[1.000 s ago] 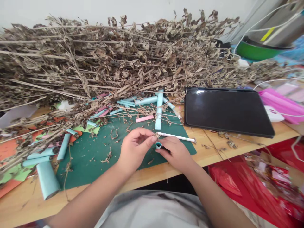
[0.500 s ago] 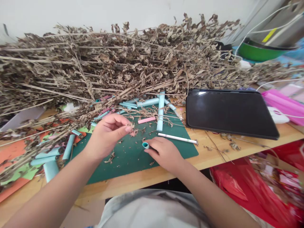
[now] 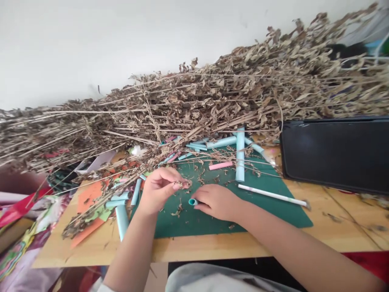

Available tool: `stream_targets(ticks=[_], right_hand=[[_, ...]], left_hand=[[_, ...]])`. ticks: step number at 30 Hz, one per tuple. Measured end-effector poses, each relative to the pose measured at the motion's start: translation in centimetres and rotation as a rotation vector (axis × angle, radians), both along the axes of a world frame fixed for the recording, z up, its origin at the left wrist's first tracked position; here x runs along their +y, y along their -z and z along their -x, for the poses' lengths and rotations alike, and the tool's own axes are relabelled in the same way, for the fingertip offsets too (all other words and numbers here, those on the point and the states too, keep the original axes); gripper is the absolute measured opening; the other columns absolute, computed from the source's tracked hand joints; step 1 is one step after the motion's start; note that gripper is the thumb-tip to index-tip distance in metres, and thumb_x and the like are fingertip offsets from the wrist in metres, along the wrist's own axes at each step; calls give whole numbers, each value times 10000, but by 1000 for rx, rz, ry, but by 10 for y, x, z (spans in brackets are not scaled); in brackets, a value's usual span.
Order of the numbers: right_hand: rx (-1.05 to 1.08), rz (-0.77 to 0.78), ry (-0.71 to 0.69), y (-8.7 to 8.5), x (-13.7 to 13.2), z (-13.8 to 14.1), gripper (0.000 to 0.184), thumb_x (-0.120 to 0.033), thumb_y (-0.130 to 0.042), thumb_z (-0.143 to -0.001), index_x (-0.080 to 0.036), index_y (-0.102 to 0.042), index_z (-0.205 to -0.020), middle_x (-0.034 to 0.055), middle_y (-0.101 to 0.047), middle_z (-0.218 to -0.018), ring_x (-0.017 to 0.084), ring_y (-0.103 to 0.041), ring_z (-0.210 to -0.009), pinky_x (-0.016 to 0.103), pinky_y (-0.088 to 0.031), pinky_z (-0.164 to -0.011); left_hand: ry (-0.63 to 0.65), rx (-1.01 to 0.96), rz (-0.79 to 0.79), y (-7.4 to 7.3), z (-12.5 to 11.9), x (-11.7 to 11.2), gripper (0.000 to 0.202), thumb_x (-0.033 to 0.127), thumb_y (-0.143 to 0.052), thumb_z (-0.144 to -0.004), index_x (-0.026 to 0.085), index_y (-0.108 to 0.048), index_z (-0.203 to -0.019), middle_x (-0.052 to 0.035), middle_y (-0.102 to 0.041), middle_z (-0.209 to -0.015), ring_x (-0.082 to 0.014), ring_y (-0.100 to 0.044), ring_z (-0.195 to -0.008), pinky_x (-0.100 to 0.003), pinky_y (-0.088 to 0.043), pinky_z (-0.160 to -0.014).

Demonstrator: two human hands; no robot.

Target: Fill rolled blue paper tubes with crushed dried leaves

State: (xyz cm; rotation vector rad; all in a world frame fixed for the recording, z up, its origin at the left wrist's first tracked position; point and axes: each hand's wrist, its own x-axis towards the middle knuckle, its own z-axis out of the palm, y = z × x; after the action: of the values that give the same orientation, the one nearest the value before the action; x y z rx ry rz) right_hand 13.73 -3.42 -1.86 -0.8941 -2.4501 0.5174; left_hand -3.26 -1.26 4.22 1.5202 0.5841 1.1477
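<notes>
My left hand (image 3: 162,188) pinches a bit of crumpled dried leaf (image 3: 186,184) between thumb and fingers, above the green cutting mat (image 3: 182,227). Close to it on the right, my right hand (image 3: 217,201) grips a small blue paper tube (image 3: 193,201), its open end facing left toward the leaf. A pink paper roll (image 3: 220,165) and an upright-lying blue roll (image 3: 240,156) rest on the mat beyond the right hand. A thin white stick (image 3: 272,194) lies to the right. Leaf crumbs (image 3: 178,210) are scattered below the hands.
A long heap of dried leafy stalks (image 3: 194,105) spans the back of the wooden table (image 3: 170,249) against the wall. A black tablet (image 3: 337,154) lies at right. Blue rolls (image 3: 122,221) and orange paper (image 3: 89,196) are at left, with fabrics and bags (image 3: 24,247) beyond the table's edge.
The camera view has swung left, so everything appears farther right. My left hand, still pinching dried leaf, has come closer to the tube in my right hand.
</notes>
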Motion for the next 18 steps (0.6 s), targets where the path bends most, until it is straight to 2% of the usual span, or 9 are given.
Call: stream_targets(ticks=[5,9,11,15,18], right_hand=[[-12,52,53,2,2,-1,83,-236,-554,-751,-172,-600,-776,33,-647,-738,184,-595,-730,279,-453,-634],[-24,66,29,2,3,-2,113,-249,-544,-763,-173,-604,-822,42,-659,-829,183,-591,-785,288,-451,-691],[3,48,3,2,2,-2,131,-241,-543,-766,-172,-600,-861,39,-657,-873,177,-585,-817,284,-444,-728],[37,32,-11,5,1,-4,131,-243,-524,-781,-169,-593,-864,26,-657,-857,174,-580,-809,285,-442,-727],[46,31,-12,7,2,-4,137,-251,-513,-787,-164,-589,-861,30,-654,-821,177,-579,-786,292,-443,-713]], left_hand=[[87,-41,-8,15,1,2,131,65,-571,-705,183,-545,-758,24,-558,-692,-131,-621,-679,-356,-501,-718],[130,-20,-27,19,0,1,162,43,-544,-716,186,-549,-790,18,-560,-709,-126,-615,-684,-374,-492,-747],[147,33,-56,18,2,2,183,16,-534,-711,178,-556,-794,10,-558,-718,-118,-607,-679,-354,-493,-738],[136,122,-113,18,9,3,191,-2,-534,-701,165,-553,-791,-8,-546,-721,-110,-577,-659,-268,-479,-631],[135,248,-191,16,10,3,169,13,-568,-679,157,-556,-767,-20,-553,-705,-117,-547,-673,-259,-453,-625]])
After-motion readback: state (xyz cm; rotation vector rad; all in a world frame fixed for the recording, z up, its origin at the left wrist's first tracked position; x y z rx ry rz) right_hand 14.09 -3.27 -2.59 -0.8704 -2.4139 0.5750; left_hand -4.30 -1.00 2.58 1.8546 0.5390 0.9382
